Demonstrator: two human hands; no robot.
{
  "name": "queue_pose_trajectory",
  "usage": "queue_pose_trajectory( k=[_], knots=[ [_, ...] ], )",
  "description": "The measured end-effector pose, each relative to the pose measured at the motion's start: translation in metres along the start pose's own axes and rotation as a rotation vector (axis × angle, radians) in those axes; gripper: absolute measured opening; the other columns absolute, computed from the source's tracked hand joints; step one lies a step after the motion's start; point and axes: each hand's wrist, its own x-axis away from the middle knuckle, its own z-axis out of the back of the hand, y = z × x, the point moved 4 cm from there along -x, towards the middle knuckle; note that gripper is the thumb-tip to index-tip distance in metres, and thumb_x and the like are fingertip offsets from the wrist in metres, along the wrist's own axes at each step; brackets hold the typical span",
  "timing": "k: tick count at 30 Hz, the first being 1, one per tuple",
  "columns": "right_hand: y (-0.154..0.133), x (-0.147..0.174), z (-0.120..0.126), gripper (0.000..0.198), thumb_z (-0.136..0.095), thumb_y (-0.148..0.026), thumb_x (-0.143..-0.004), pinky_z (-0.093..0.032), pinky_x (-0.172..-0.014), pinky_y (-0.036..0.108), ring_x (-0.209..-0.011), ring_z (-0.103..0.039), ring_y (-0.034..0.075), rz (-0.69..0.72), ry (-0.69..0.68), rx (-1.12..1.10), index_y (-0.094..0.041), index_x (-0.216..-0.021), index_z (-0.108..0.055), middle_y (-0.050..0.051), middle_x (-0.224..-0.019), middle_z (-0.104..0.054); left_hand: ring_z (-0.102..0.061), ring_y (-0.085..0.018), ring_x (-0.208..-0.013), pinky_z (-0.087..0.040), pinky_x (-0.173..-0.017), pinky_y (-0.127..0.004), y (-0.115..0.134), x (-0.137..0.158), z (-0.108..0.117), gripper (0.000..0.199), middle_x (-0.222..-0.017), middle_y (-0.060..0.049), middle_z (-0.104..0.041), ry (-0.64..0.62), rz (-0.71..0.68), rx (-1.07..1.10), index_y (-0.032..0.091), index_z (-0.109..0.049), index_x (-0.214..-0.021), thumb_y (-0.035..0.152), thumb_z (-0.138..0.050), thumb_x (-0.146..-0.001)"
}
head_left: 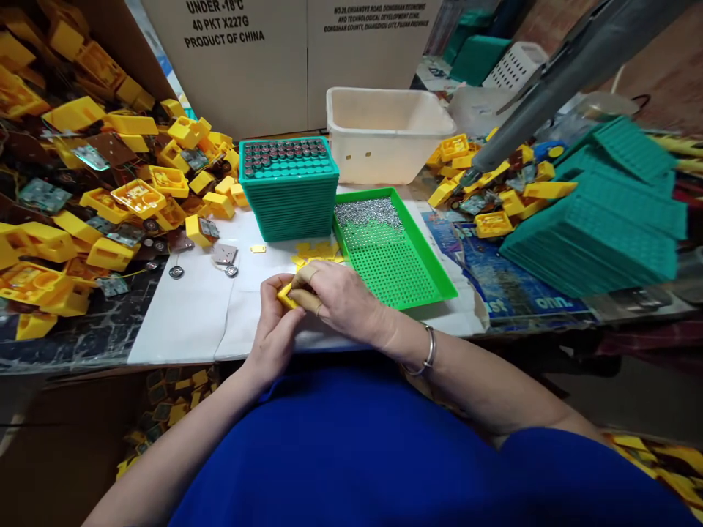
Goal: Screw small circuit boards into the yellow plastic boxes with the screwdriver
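Note:
My left hand (pixel 273 322) is closed around a small yellow plastic case (pixel 285 296), held just above the white work sheet. My right hand (pixel 346 296), with tan covers on its fingertips, grips the same case from the right. The fingers hide most of it. Just behind my hands lies a pile of flat yellow plastic covers (pixel 315 252), with one single cover (pixel 258 249) apart to the left. To the right a bright green perforated tray (pixel 398 263) holds many small silvery screws (pixel 370 212) at its far end.
A stack of teal trays (pixel 291 205) bears round metal-topped parts (pixel 283 152). Behind it stand a white plastic bin (pixel 384 150) and a carton (pixel 247 80). Yellow housings with circuit boards (pixel 137 197) heap at left. More teal trays (pixel 598 219) lean at right, under a grey arm (pixel 554 80).

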Motion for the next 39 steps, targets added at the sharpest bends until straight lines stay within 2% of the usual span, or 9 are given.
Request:
queue_pose_trajectory(
  k=[5, 7, 10, 14, 21, 26, 31, 34, 39],
  knots=[
    [0.017, -0.008, 0.007, 0.03, -0.076, -0.036, -0.076, -0.036, -0.06, 0.023, -0.062, -0.052, 0.01, -0.189, -0.137, -0.136, -0.017, -0.087, -0.056, -0.004, -0.069, -0.058, -0.057, -0.021, -0.107, -0.045, -0.093, -0.031, 0.005, 0.005, 0.008, 0.028, -0.117, -0.003, -0.061, -0.079, -0.001, -0.108, 0.024, -0.059, -0.112, 0.025, -0.065, -0.085],
    [0.015, -0.02, 0.009, 0.024, -0.067, -0.038, -0.085, -0.037, -0.061, 0.024, -0.066, -0.055, 0.011, -0.129, -0.251, -0.129, -0.016, -0.081, -0.059, -0.001, -0.072, -0.063, -0.059, -0.023, -0.11, -0.049, -0.091, -0.032, 0.006, 0.006, 0.016, 0.023, -0.125, -0.005, -0.061, -0.067, 0.064, -0.074, 0.023, -0.062, -0.108, 0.03, -0.065, -0.086],
    [-0.001, -0.048, 0.005, 0.022, -0.049, -0.029, -0.097, -0.043, -0.07, 0.026, -0.084, -0.064, 0.015, 0.007, -0.233, 0.039, -0.015, -0.091, -0.066, 0.007, -0.094, -0.072, -0.066, -0.024, -0.102, -0.056, -0.082, -0.036, 0.009, 0.008, 0.03, 0.022, -0.115, -0.006, -0.067, -0.014, 0.137, 0.016, 0.023, -0.062, -0.105, 0.036, -0.064, -0.088],
    [-0.029, -0.088, -0.03, 0.026, -0.043, -0.011, -0.095, -0.049, -0.075, 0.029, -0.094, -0.068, 0.02, 0.14, -0.22, 0.435, -0.012, -0.102, -0.068, 0.017, -0.107, -0.071, -0.068, -0.02, -0.079, -0.058, -0.066, -0.031, 0.011, 0.008, 0.039, 0.02, -0.09, -0.004, -0.071, -0.027, 0.132, 0.025, 0.02, -0.062, -0.097, 0.034, -0.068, -0.085],
    [-0.036, -0.121, -0.058, 0.028, -0.043, -0.004, -0.091, -0.054, -0.078, 0.03, -0.098, -0.07, 0.025, 0.124, -0.278, 0.516, -0.006, -0.101, -0.069, 0.022, -0.103, -0.071, -0.069, -0.019, -0.081, -0.06, -0.069, -0.033, 0.011, 0.002, 0.042, 0.024, -0.088, -0.003, -0.072, -0.009, 0.106, 0.123, 0.019, -0.061, -0.095, 0.032, -0.074, -0.078],
    [-0.032, -0.099, -0.035, 0.031, -0.041, -0.007, -0.092, -0.053, -0.08, 0.032, -0.101, -0.068, 0.025, 0.13, -0.235, 0.444, -0.012, -0.105, -0.069, 0.018, -0.111, -0.069, -0.071, -0.021, -0.083, -0.061, -0.07, -0.035, 0.01, 0.002, 0.044, 0.023, -0.088, -0.003, -0.074, 0.03, 0.13, 0.193, 0.02, -0.059, -0.091, 0.026, -0.074, -0.075],
    [-0.013, -0.036, 0.002, 0.012, -0.06, -0.011, -0.084, -0.052, -0.077, 0.026, -0.082, -0.067, 0.013, 0.051, -0.007, -0.278, -0.014, -0.094, -0.064, 0.003, -0.089, -0.071, -0.073, -0.021, -0.077, -0.057, -0.057, -0.026, 0.015, 0.004, 0.037, 0.019, -0.084, -0.005, -0.075, -0.004, 0.154, 0.21, 0.019, -0.058, -0.092, 0.023, -0.07, -0.078],
    [0.005, 0.003, 0.007, 0.017, -0.066, -0.018, -0.082, -0.055, -0.077, 0.026, -0.081, -0.069, 0.012, -0.039, 0.04, -0.602, -0.016, -0.099, -0.063, 0.002, -0.089, -0.071, -0.073, -0.02, -0.076, -0.056, -0.057, -0.026, 0.017, 0.002, 0.024, 0.018, -0.082, -0.004, -0.074, -0.04, 0.163, 0.223, 0.018, -0.058, -0.093, 0.023, -0.07, -0.079],
    [0.018, 0.033, 0.009, 0.005, -0.07, -0.019, -0.082, -0.054, -0.074, 0.025, -0.076, -0.067, 0.011, -0.013, 0.209, -0.508, -0.016, -0.083, -0.068, 0.002, -0.084, -0.072, -0.073, -0.02, -0.079, -0.058, -0.061, -0.028, 0.018, -0.001, 0.0, 0.019, -0.085, -0.004, -0.074, -0.15, 0.157, 0.219, 0.018, -0.058, -0.096, 0.022, -0.068, -0.081]
  ],
)
